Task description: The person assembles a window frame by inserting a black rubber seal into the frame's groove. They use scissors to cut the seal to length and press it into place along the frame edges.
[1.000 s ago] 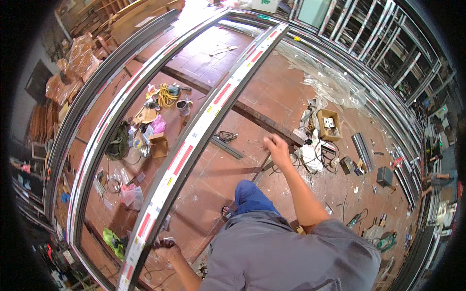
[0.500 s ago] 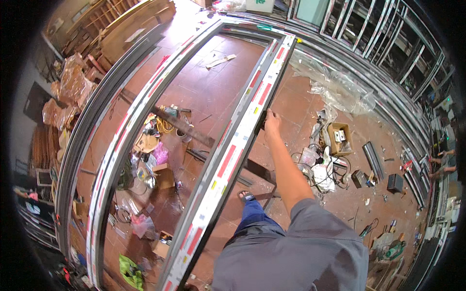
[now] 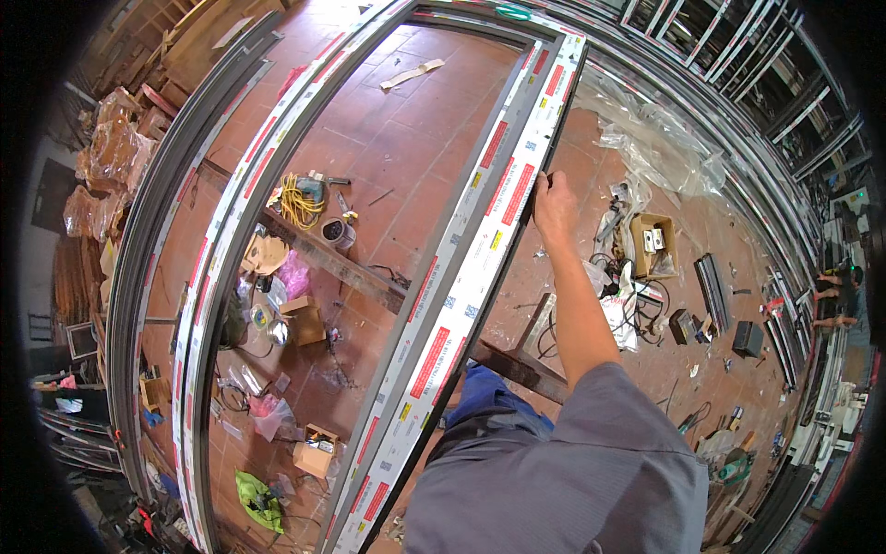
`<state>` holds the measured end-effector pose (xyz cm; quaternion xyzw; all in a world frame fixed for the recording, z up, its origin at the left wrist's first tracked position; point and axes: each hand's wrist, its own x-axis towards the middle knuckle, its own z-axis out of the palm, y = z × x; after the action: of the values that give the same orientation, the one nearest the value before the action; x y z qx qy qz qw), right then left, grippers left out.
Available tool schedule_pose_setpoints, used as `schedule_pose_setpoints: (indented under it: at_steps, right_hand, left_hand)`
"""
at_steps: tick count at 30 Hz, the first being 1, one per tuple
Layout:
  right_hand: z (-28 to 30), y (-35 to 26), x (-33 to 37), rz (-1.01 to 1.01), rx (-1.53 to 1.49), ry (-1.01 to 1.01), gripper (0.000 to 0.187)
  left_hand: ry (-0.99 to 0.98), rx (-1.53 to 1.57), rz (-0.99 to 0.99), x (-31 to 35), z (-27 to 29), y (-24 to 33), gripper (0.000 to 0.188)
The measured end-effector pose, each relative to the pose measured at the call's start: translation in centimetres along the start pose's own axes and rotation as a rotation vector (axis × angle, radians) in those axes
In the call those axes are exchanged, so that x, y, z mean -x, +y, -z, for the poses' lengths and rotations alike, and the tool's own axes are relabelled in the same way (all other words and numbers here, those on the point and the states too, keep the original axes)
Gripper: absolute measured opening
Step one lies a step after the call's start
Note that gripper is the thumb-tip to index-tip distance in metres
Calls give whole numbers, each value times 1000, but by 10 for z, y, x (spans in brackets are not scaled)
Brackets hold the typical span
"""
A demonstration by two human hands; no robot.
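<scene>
A large rectangular metal frame [image 3: 459, 319], dark grey with white and red protective film along its bars, stretches across the view, raised above the floor. My right hand [image 3: 555, 210] is closed on the outer edge of its right-hand bar, in the upper half; part of the fingers is hidden at the edge. The right forearm reaches forward from a grey sleeve. My left hand is out of view. Under the frame, a dark metal beam [image 3: 341, 257] runs crosswise. A green ring-shaped item [image 3: 513, 12] lies at the frame's far end.
More dark frame bars [image 3: 148, 268] stand to the left. A yellow cable coil [image 3: 301, 202], a pink bag [image 3: 293, 275] and a green bag [image 3: 257, 503] lie on the floor. To the right are a cardboard box [image 3: 653, 247], plastic sheeting [image 3: 660, 152] and another person [image 3: 837, 300].
The view has shifted forward and closer to the frame. My right hand stays on the bar and now appears higher and farther right. My sandalled foot has passed out of sight.
</scene>
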<state>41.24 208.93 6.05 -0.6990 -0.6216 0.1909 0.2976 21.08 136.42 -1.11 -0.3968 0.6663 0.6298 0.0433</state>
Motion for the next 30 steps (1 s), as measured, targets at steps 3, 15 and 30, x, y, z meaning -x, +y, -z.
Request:
schedule_pose_setpoints:
  at_steps: [3, 15, 30]
  right_hand:
    - [1, 1, -5, 69, 137, -1, 39]
    - [-8, 13, -4, 61, -83, 8, 41]
    - [18, 25, -26, 190, 45, -280, 38]
  left_hand:
    - [-10, -16, 7, 0, -5, 1, 36]
    - [-18, -20, 14, -1, -9, -2, 36]
    - [-40, -71, 12, 0, -23, -8, 36]
